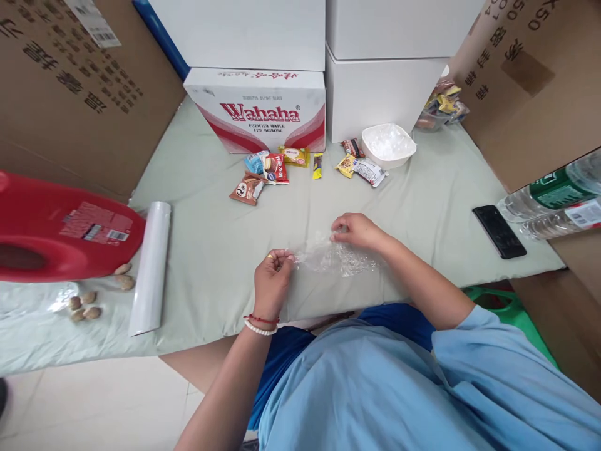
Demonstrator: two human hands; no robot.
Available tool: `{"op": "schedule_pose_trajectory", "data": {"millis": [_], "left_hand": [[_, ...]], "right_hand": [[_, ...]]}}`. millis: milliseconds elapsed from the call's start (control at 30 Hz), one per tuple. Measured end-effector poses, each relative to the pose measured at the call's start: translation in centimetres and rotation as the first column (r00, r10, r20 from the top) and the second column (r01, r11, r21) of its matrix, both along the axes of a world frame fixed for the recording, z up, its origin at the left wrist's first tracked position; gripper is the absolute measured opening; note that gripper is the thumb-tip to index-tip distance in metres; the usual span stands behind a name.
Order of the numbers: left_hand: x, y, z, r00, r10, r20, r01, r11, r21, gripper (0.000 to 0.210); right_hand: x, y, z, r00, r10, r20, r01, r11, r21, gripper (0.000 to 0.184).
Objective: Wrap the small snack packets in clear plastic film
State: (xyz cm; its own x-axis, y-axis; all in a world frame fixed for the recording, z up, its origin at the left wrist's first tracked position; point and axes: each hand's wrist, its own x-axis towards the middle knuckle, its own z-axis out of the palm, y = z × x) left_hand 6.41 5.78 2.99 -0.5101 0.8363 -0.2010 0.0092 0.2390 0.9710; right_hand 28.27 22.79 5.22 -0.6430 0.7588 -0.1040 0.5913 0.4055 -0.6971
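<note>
Sitting at far left on the surface (201, 263): one red jug (70, 225); nuts (92, 312), loose; one white roll (151, 269).

Snacks (275, 169), wrapped, in front of the Wahaha box (277, 106).

Left hand (275, 279): grip closed to a pinch, thumb against finger, on the film's left end.

Film (323, 257): clear, crumpled, between the two hands, near the person's edge of the surface. I judge it almost weightless, limp, rather slippery, apt to cling to itself and tear if tugged; best taken by an edge, with thumb and fingertip.

Right hand (359, 230): grip likewise pinched, at the film's upper edge; whether one layer or several, I cannot tell from where I stand.

Bowl (389, 163): white, beyond the right hand.

Phone (500, 232), dark; bottles (554, 197), clear, beside it, at far right.
</note>
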Motion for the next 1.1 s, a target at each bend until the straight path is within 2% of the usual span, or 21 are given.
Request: {"op": "schedule_pose_trajectory", "data": {"millis": [67,167,233,333,433,500,533,633,733,767,833,900,967,1033,1100], "left_hand": [[-0.2,0.1,0.1,1.0,0.008,0.013,-0.008,1.0,-0.007,0.028],[-0.4,0.6,0.2,0.999,0.035,0.032,-0.034,0.999,-0.018,0.03],[-0.4,1.1,0.2,0.997,0.053,0.048,-0.052,0.998,-0.018,0.03],[-0.4,2.3,0.3,0.985,0.086,0.149,-0.087,0.996,-0.005,0.031],[-0.6,3.6,0.5,0.943,0.101,0.316,-0.114,0.993,0.021,0.032],[-0.9,4.4,0.6,0.919,0.096,0.383,-0.119,0.992,0.038,0.032],[-1.1,4.9,0.6,0.911,0.094,0.401,-0.122,0.991,0.045,0.032],[-1.7,6.1,0.5,0.891,0.085,0.445,-0.125,0.99,0.062,0.031],[-2.2,7.1,0.2,0.881,0.069,0.468,-0.11,0.992,0.061,0.032],[-2.3,7.3,0.1,0.881,0.061,0.469,-0.099,0.993,0.057,0.032],[-2.4,7.4,0.0,0.885,0.04,0.463,-0.07,0.996,0.048,0.033],[-2.5,7.2,-0.1,0.892,0.021,0.452,-0.045,0.998,0.042,0.033],[-2.4,7.0,-0.2,0.897,0.011,0.442,-0.033,0.998,0.044,0.033],[-2.3,6.7,-0.2,0.901,0.008,0.434,-0.032,0.998,0.048,0.033],[-2.2,6.5,-0.2,0.902,0.009,0.431,-0.034,0.998,0.05,0.033]], "right_hand": [[-0.3,0.2,0.3,1.0,0.02,-0.005,-0.02,0.999,0.028,0.003],[0.5,0.0,1.4,0.989,-0.014,-0.144,0.036,0.988,0.15,0.011],[1.4,-0.5,2.8,0.97,-0.023,-0.241,0.086,0.964,0.253,0.017],[3.2,-2.7,5.4,0.939,-0.002,-0.343,0.157,0.892,0.423,0.023],[4.8,-6.9,6.9,0.935,0.028,-0.354,0.206,0.769,0.605,0.012],[5.7,-10.3,6.3,0.944,0.068,-0.322,0.186,0.694,0.695,0.014],[5.9,-12.0,5.6,0.949,0.108,-0.296,0.147,0.679,0.719,0.02],[6.1,-16.4,2.4,0.954,0.232,-0.191,-0.03,0.706,0.708,0.025],[5.7,-18.3,0.5,0.944,0.283,-0.168,-0.117,0.766,0.632,0.02],[5.6,-18.1,0.5,0.943,0.266,-0.198,-0.093,0.785,0.612,0.019],[5.5,-16.5,1.4,0.945,0.161,-0.286,0.042,0.806,0.59,0.018],[5.6,-13.3,2.8,0.929,-0.033,-0.367,0.247,0.797,0.552,0.02],[5.5,-9.0,3.6,0.895,-0.221,-0.387,0.4,0.782,0.478,0.031],[5.0,-4.5,3.5,0.9,-0.271,-0.342,0.401,0.823,0.403,0.051],[4.0,-0.6,2.9,0.953,-0.204,-0.225,0.265,0.92,0.289,0.063]]}}
